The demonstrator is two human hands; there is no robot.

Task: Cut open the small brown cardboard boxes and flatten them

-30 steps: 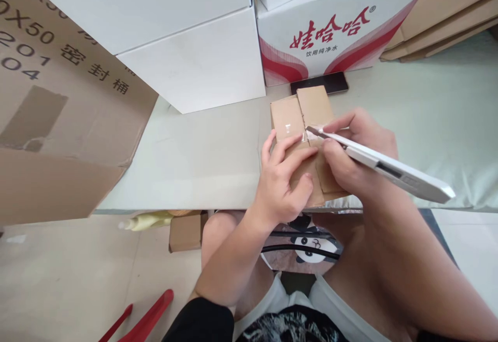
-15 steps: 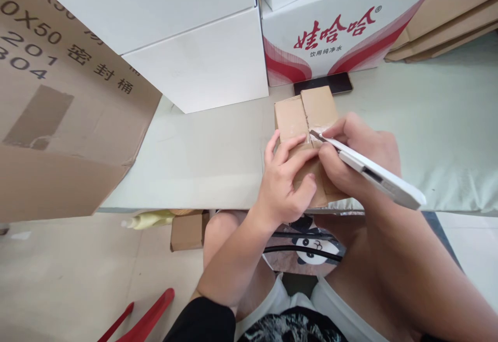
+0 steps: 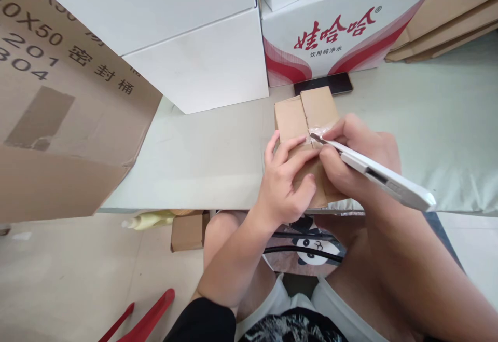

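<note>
A small brown cardboard box (image 3: 290, 119) lies on the pale green tabletop, with clear tape across the seam between its flaps. My left hand (image 3: 286, 181) rests on the near part of the box, fingers spread over the cardboard. Gripped in my right hand (image 3: 356, 150) is a white utility knife (image 3: 385, 178), its handle slanting down to the right. The blade tip meets the seam near the tape, just beyond my left fingertips. My hands hide much of the near half of the box.
A black phone (image 3: 324, 83) lies behind the box, against a white and red carton (image 3: 330, 41). White boxes (image 3: 218, 62) stand at the back left, a large brown carton (image 3: 73, 119) at far left. Folded cardboard (image 3: 451, 15) is at the back right. Below sits another small box (image 3: 189, 231).
The knife handle's end has swung slightly to the right, while the blade tip stays near the same spot on the seam. My left hand has not visibly moved.
</note>
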